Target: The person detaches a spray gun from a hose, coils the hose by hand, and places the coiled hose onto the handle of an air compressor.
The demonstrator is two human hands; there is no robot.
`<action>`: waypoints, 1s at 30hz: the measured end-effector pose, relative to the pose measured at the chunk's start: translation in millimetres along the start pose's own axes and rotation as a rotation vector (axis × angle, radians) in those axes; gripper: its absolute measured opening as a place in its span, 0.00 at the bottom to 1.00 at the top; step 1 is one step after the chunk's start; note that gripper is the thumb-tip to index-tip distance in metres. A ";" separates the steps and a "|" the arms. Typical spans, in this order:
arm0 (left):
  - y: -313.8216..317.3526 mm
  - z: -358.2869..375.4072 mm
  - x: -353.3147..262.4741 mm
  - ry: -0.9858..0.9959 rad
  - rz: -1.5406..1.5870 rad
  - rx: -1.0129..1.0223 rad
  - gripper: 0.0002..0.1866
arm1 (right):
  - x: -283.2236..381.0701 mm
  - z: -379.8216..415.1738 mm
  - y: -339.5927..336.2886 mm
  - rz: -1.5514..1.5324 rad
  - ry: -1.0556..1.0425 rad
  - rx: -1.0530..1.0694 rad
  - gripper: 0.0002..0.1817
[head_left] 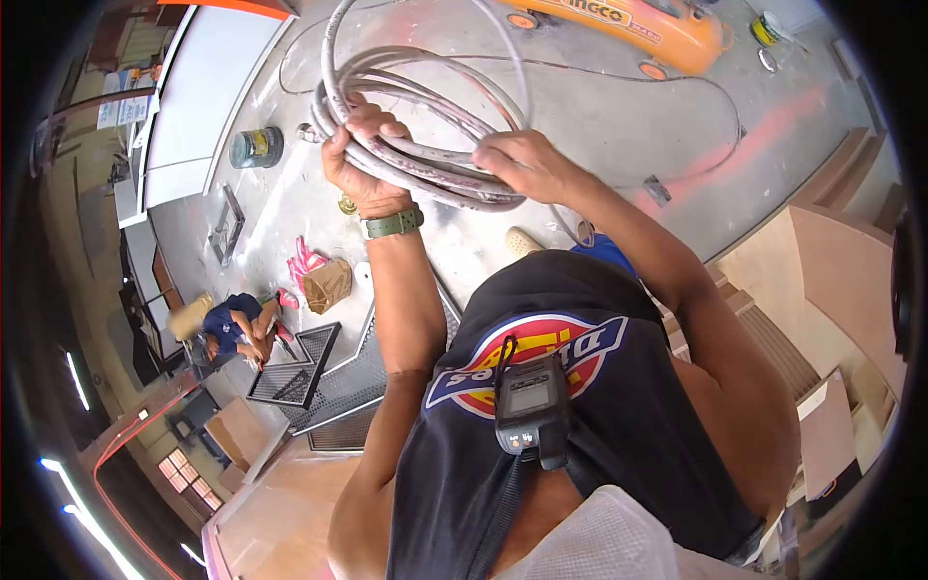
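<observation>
A coil of pale, paint-stained hose (425,162) hangs in several loops in front of my chest. My left hand (365,155), with a green-strapped watch (394,223) at the wrist, is closed around the bundled loops on their left side. On the right side of the coil, my right hand (522,164) has its fingers curled over the hose. A large single loop rises above the bundle and passes out of the top of the view. The hose partly hides the fingertips of both hands.
An orange air compressor (628,31) stands at the top right, with a thin dark hose (619,72) across the floor. A paint can (256,148) is at left. Another person (237,324) crouches beside black mesh frames (298,367). Wooden panels (841,261) stand at right.
</observation>
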State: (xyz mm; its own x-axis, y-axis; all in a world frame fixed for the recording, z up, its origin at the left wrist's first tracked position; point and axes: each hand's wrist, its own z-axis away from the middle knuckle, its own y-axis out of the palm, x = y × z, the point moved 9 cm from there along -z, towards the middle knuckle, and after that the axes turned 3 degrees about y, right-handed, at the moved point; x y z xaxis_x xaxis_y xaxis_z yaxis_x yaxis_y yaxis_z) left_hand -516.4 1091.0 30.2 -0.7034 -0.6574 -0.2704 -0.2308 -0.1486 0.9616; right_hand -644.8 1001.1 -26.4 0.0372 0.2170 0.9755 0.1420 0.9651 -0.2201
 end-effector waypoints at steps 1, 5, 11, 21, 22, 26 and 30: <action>5.1 -0.7 -4.7 0.012 0.016 0.021 0.26 | -12.1 7.6 -3.7 -0.085 0.078 -0.052 0.25; 26.6 -1.2 -24.7 0.083 0.110 0.102 0.26 | -67.6 33.6 1.0 -0.242 0.288 0.073 0.31; 27.0 -4.6 -97.9 0.341 0.140 0.122 0.26 | -67.2 62.8 5.8 -0.735 0.220 0.367 0.36; 17.2 4.7 -70.3 0.337 0.212 0.033 0.08 | -85.9 16.9 -3.5 -0.316 0.119 0.047 0.32; 12.8 3.8 -70.8 0.345 0.205 -0.007 0.06 | -71.4 17.5 -2.6 -0.279 0.047 0.001 0.36; 2.4 2.7 -74.0 0.443 0.024 -0.130 0.08 | 10.5 20.0 -16.3 0.111 -0.139 -0.223 0.51; 10.1 -2.0 -49.7 0.425 0.002 -0.138 0.08 | -3.5 -6.9 -6.6 0.086 0.006 -0.181 0.40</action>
State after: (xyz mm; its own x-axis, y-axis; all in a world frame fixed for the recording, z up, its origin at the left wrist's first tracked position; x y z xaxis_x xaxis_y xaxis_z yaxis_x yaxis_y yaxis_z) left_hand -482.5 1120.7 53.4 -0.3587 -0.8986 -0.2527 -0.1173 -0.2252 0.9672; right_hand -639.0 993.0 -28.4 0.0624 0.2965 0.9530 0.3137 0.9006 -0.3007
